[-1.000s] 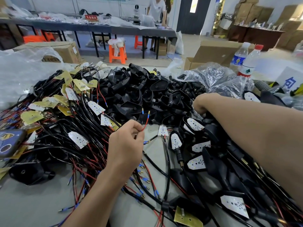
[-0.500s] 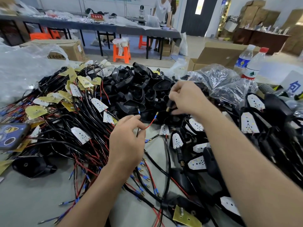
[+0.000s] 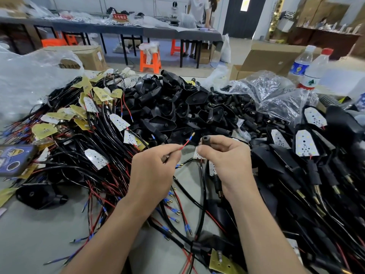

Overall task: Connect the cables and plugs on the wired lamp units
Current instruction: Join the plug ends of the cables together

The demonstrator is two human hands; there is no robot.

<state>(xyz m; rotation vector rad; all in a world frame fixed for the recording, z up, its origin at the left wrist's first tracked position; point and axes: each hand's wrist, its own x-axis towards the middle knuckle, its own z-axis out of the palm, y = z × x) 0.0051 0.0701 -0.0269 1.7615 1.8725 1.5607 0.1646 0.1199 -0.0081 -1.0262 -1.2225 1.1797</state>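
Over the table (image 3: 29,234) at near centre, your left hand (image 3: 152,175) pinches a red wire (image 3: 185,143), its brass tip slanting far-right toward a black plug (image 3: 207,139) pinched in your right hand (image 3: 227,161), open end facing left; tip and plug sit just apart.

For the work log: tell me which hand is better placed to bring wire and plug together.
Left. The left hand pinches the red wire near its free tip, aimed at the black plug sleeve. The right hand grips that sleeve, apart from the tip, likely just steadying it.
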